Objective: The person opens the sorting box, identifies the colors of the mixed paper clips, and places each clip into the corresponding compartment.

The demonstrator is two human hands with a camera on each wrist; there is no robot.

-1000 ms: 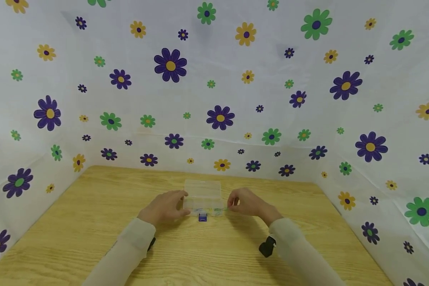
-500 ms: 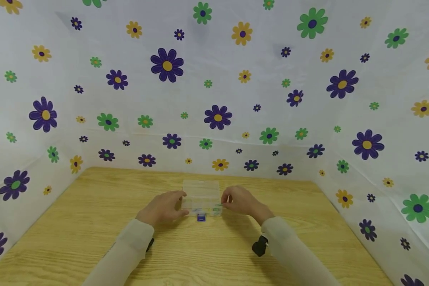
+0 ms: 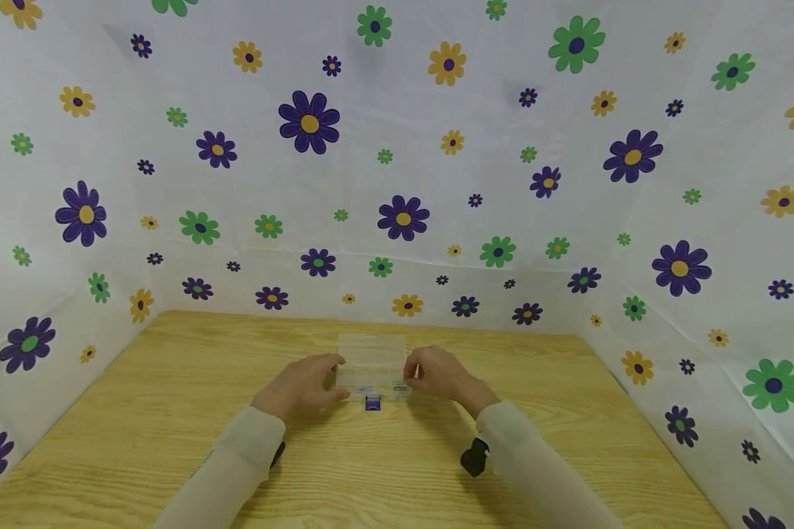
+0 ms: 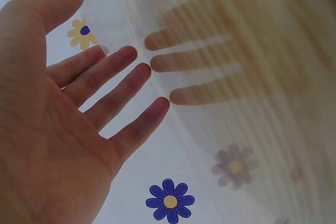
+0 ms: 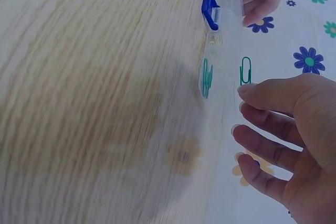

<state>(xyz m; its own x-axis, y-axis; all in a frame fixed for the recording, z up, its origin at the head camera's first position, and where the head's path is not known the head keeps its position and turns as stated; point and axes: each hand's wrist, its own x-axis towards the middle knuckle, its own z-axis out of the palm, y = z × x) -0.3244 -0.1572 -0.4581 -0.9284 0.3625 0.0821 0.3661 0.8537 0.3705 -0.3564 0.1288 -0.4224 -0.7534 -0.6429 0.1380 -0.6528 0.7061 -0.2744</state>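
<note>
A clear plastic box with its lid [image 3: 372,349] raised stands on the table, a blue latch [image 3: 373,402] hanging at its front. My left hand [image 3: 301,382] rests at the box's left side, thumb and fingers spread and fairly straight. At the right end, my right hand [image 3: 440,372] pinches a green paper clip [image 5: 245,70] between thumb and fingertips, upright just beside the box. Green paper clips [image 5: 207,78] lie in the box's right compartment. Small blue pieces [image 3: 365,389] and yellow pieces [image 3: 387,388] sit in other compartments, too small to make out.
The wood-grain table [image 3: 370,470] reaches back to a white cloth [image 3: 251,184] printed with green, yellow and purple flowers, which surrounds it at the back and both sides. A black wrist camera [image 3: 474,457] hangs under the right sleeve.
My right hand has moved left with the green paper clip, from beyond the box's right side to over its right end. The left hand keeps its place at the box.
</note>
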